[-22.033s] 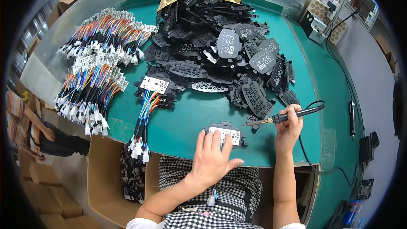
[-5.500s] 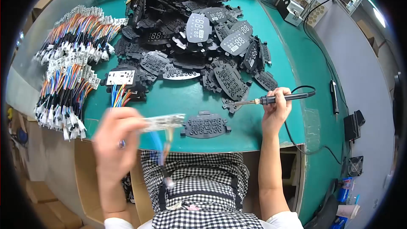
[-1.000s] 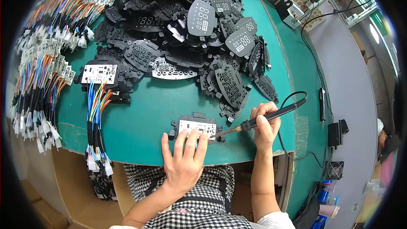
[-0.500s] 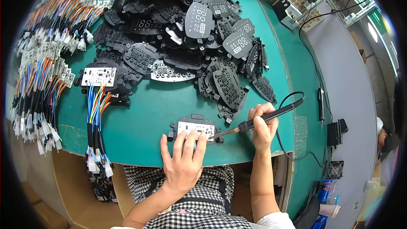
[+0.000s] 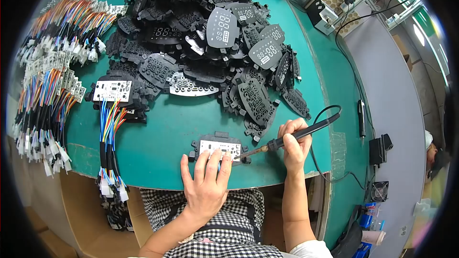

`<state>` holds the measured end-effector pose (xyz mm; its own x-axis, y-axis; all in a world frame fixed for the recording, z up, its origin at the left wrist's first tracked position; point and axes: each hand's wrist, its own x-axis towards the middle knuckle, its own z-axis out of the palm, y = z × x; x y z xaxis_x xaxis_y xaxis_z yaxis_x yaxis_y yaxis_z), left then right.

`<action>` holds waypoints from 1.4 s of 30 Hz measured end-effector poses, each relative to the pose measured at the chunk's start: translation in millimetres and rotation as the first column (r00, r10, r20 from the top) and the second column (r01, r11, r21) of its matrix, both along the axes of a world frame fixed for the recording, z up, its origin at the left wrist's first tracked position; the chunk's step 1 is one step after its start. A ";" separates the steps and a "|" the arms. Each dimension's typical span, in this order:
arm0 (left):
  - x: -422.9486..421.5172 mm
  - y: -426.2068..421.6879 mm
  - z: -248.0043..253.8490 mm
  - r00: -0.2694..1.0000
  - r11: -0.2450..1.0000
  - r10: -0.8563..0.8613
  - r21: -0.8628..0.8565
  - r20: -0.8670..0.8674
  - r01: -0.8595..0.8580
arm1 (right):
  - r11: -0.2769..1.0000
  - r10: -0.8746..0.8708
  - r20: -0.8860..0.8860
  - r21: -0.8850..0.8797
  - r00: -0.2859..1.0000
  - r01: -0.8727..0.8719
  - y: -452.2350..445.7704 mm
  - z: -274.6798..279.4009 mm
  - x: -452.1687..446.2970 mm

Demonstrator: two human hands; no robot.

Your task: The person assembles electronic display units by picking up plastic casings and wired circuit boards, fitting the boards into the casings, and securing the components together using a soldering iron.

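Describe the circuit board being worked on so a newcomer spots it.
On the green table, in front of the heap of black panels, a lone panel lies near the edge. The white board on it is the only one under the left hand.

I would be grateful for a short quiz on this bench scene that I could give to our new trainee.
1. Multiple choice: what holds the soldering iron?
A) the left hand
B) the right hand
C) both together
2. True or false: the left hand touches the white circuit board nearest the iron.
3. Fill in: in the picture, the heaps of wired boards lie to the ____ of the pile of black panels.

Key: 1: B; 2: true; 3: left.
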<state>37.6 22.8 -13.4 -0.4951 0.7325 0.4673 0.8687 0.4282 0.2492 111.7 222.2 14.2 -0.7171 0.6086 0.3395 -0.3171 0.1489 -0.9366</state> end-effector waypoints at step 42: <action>0.6 0.8 -0.1 1.000 0.999 0.016 0.034 0.003 -0.016 | 0.993 -0.089 0.111 -0.065 0.990 0.096 -3.1 1.9 -17.7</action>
<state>38.2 23.5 -13.5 -0.5080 0.7082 0.4903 0.8610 0.4330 0.2666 94.0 219.1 16.0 -0.6867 0.6937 0.2173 -0.2016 0.1055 -0.9738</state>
